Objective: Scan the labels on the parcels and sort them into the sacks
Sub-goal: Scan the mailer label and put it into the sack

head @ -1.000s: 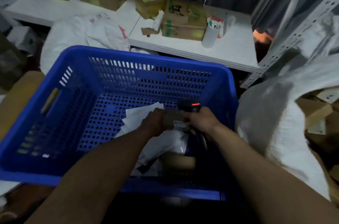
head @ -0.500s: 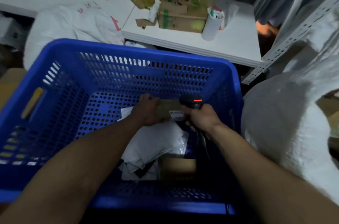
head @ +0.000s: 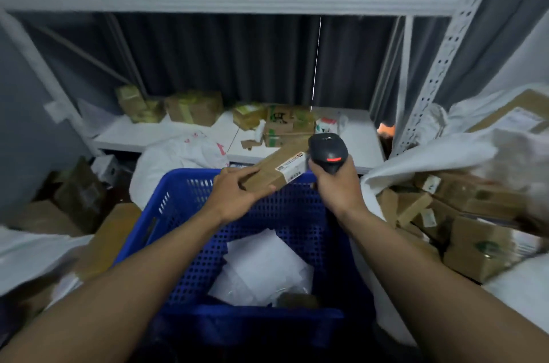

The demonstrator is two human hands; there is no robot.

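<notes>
The box (head: 269,175) is up over the crate (head: 184,202), its near end clasped in the left grip (head: 237,196), its label (head: 292,168) facing the scanner (head: 328,151) that the right grip (head: 335,187) is closed round, just beside it. Scanning looks to be the step in hand; next the box needs carrying to the matching sack, perhaps the open one (head: 439,154) right of the right grip

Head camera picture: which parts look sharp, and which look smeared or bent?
In the head view, light is dim and bluish; the scanner and parcel are fairly sharp; the right sack smears with blur; the shelf post leans from wide-angle distortion.
</notes>
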